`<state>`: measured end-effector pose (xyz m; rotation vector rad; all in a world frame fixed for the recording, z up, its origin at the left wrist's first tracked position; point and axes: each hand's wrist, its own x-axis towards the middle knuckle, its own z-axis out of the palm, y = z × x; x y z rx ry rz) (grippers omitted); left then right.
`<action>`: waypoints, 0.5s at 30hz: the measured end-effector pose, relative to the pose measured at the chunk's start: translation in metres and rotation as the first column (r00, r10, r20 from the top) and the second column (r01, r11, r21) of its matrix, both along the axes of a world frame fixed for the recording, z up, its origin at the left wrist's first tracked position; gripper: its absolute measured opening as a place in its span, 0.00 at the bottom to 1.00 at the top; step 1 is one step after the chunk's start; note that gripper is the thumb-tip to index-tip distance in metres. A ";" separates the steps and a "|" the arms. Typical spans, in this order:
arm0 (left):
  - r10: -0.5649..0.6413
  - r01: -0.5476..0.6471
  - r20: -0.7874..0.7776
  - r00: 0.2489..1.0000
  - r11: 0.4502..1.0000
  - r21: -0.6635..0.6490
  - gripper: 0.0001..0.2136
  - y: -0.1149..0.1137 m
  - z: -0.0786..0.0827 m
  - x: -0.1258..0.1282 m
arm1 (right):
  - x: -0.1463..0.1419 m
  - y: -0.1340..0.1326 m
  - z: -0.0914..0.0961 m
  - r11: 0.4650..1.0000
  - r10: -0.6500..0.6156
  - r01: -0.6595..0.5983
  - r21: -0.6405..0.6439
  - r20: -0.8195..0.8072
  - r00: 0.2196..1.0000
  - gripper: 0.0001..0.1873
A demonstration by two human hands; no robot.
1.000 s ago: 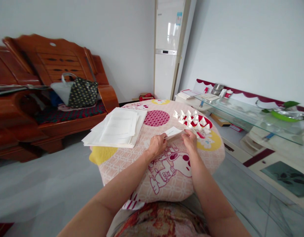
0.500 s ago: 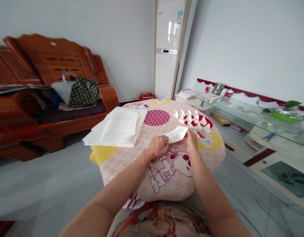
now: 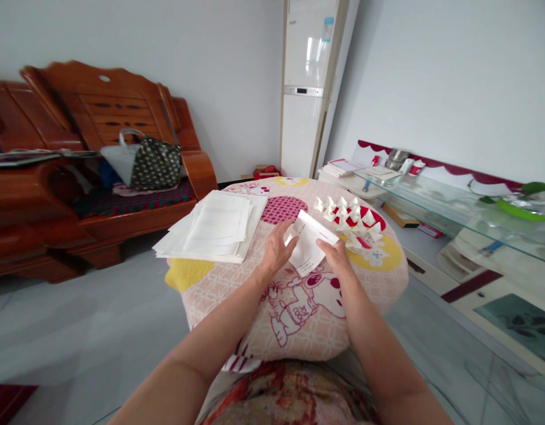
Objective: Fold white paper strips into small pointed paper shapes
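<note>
A folded sheet of white paper with faint print is held between my two hands above the round table. My left hand grips its left edge, thumb on the near face and fingers behind. On the right edge, my right hand pinches the paper with the thumb on top; its other fingers are mostly hidden. Several small folded white paper shapes with pointed tips stand in a cluster beyond my right hand. To the left of my left hand lies a stack of white paper sheets.
A pink patterned cloth covers the table. At the left stands a wooden bench with a dotted bag on it. A glass-topped cabinet runs along the right wall, and a tall white air conditioner fills the corner.
The paper was a narrow strip seen at a slant; now it is turned with a broader face showing. My left hand has risen from the table and its fingers have spread along the paper's edge.
</note>
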<state>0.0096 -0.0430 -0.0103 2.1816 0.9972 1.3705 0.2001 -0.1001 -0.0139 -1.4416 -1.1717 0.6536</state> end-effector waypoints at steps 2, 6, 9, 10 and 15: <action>-0.010 0.010 0.003 1.000 1.000 0.016 0.25 0.004 0.001 -0.004 | -0.001 -0.002 0.003 0.998 0.053 -0.053 0.015 -0.005 0.999 0.21; -0.055 0.054 0.031 0.998 0.998 0.022 0.26 0.005 0.002 -0.006 | -0.001 -0.004 0.005 0.995 0.093 -0.093 0.019 0.007 0.996 0.19; -0.045 0.045 0.025 0.999 0.999 0.024 0.25 0.004 0.003 -0.005 | -0.001 -0.004 0.005 0.993 0.110 -0.111 0.030 0.011 0.994 0.18; -0.035 0.035 0.013 0.999 0.999 0.021 0.25 0.003 0.003 -0.006 | -0.001 -0.004 0.005 0.993 0.111 -0.112 0.030 0.011 0.994 0.18; -0.003 0.003 -0.032 0.999 1.000 -0.011 0.25 -0.002 0.007 -0.006 | -0.002 -0.005 0.006 0.997 0.073 -0.073 -0.010 0.012 0.997 0.18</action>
